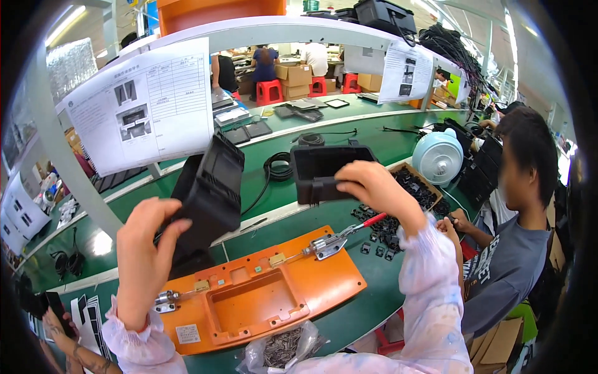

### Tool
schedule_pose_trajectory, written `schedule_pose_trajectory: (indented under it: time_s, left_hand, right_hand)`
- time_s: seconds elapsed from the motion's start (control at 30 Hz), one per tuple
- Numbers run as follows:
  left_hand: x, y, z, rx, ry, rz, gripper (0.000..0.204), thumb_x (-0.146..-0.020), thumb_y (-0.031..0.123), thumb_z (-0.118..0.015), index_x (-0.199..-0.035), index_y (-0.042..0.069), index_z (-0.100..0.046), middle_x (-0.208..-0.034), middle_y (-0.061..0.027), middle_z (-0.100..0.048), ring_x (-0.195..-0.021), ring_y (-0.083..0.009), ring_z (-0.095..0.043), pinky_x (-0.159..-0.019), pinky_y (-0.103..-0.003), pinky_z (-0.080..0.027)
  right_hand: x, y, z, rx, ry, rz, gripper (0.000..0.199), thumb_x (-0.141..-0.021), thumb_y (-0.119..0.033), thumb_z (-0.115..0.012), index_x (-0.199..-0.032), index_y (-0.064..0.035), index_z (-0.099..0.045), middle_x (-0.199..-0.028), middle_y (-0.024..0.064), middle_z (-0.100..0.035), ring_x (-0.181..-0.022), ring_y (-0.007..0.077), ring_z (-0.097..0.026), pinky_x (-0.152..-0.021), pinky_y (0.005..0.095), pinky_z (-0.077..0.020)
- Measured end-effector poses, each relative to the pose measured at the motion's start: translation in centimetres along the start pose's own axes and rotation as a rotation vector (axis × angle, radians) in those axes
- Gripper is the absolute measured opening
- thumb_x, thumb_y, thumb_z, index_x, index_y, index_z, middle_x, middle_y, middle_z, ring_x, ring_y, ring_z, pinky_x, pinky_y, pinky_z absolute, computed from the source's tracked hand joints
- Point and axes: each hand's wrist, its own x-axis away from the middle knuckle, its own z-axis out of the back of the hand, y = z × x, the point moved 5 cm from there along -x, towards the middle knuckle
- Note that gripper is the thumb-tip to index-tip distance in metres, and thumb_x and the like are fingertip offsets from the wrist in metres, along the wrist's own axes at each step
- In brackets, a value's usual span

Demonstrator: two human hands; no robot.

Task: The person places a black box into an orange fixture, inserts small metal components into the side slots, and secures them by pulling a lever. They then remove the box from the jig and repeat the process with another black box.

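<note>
My left hand [146, 240] is closed on the edge of a black plastic housing [215, 181], held up and tilted on its side. In my right hand [377, 184], pinched between thumb and fingers, is an open black plastic box [308, 187] with a clip on its near wall. Below both hands lies an orange fixture [336, 274] with a rectangular recess. A toggle clamp [330, 244] with a red handle sits at its right end, and another clamp [165, 301] at its left. A clear bag of small metal screws [283, 349] rests at the fixture's near edge.
Small black clips [380, 240] are scattered right of the fixture, beside a full carton [430, 193]. A light-blue fan [438, 157] stands behind. Coiled black cable [278, 167] lies on the green bench. A co-worker [517, 218] sits at right; another person's tattooed arm [78, 352] shows lower left.
</note>
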Motion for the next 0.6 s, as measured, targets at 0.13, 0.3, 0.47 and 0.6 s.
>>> schedule_pose_trajectory:
  time_s: [0.13,0.3,0.47,0.6]
  left_hand:
    - [3.6,2.8,0.9,-0.048,-0.058,-0.13,0.018,-0.077,-0.004,-0.074,-0.093,-0.002,-0.067,-0.082,-0.0123,-0.068,-0.074,-0.0306,-0.066,-0.101,-0.051,-0.048]
    - [7.8,4.5,2.3,-0.041,-0.218,-0.02,0.02,-0.068,-0.006,-0.076,-0.085,0.001,-0.067,-0.075,-0.009,-0.067,-0.071,-0.0274,-0.067,-0.108,-0.054,-0.043]
    - [9.7,4.2,2.1,0.012,-0.223,0.023,0.019,-0.069,-0.003,-0.077,-0.085,0.003,-0.069,-0.075,-0.0062,-0.069,-0.069,-0.0251,-0.067,-0.109,-0.056,-0.041]
    - [10.4,4.0,2.7,0.016,-0.195,0.034,0.018,-0.07,-0.003,-0.076,-0.086,0.004,-0.07,-0.076,-0.0064,-0.07,-0.069,-0.0245,-0.068,-0.109,-0.056,-0.041]
  right_hand:
    - [-1.3,10.7,-8.2,-0.024,-0.103,-0.106,0.024,-0.083,-0.018,-0.074,-0.101,-0.0017,-0.074,-0.097,0.0191,-0.072,-0.091,0.0389,-0.068,-0.083,0.0444,-0.0538]
    - [-3.9,13.0,-15.7,-0.088,-0.165,-0.02,0.024,-0.083,-0.016,-0.076,-0.1,0.0009,-0.075,-0.099,0.0179,-0.074,-0.091,0.0364,-0.07,-0.084,0.0425,-0.055]
    - [-3.9,14.9,-18.0,0.01,-0.193,0.029,0.021,-0.082,-0.018,-0.076,-0.096,-0.0028,-0.077,-0.099,0.0118,-0.074,-0.095,0.0333,-0.068,-0.088,0.0426,-0.0525]
    - [-4.5,15.1,-19.2,0.21,-0.183,0.015,0.021,-0.079,-0.025,-0.076,-0.095,-0.0112,-0.08,-0.095,0.0073,-0.074,-0.092,0.0298,-0.067,-0.085,0.0429,-0.0528]
